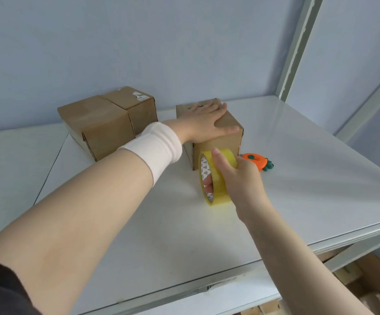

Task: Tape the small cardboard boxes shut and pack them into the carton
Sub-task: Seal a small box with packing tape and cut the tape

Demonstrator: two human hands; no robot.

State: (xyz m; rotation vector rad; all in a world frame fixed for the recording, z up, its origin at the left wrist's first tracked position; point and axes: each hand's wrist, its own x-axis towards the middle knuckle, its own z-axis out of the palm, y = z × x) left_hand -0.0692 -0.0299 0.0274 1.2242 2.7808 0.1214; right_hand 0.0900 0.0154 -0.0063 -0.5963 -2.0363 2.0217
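A big white flat table top fills most of the view, with a pale blue wall behind it.

At the back left of the table, two brown cardboard boxes sit side by side and touch. The front brown box is nearer and the back brown box has a small white sticker on top.

A third small brown cardboard box stands a little to the right of them, in the middle of the table. Its flaps are down.

The left hand lies flat on top of this box. Its fingers are straight and close together, and the thumb sticks out along the near top edge. A soft white wristband is on that wrist.

The right hand grips a round roll of yellow sticky tape. The roll stands on its edge on the table, right up at the front of the third box. The thumb bends over the top of the roll and fingertips poke through the hole.

A little orange carrot-shaped thing with green ends lies on the table just right of the box.
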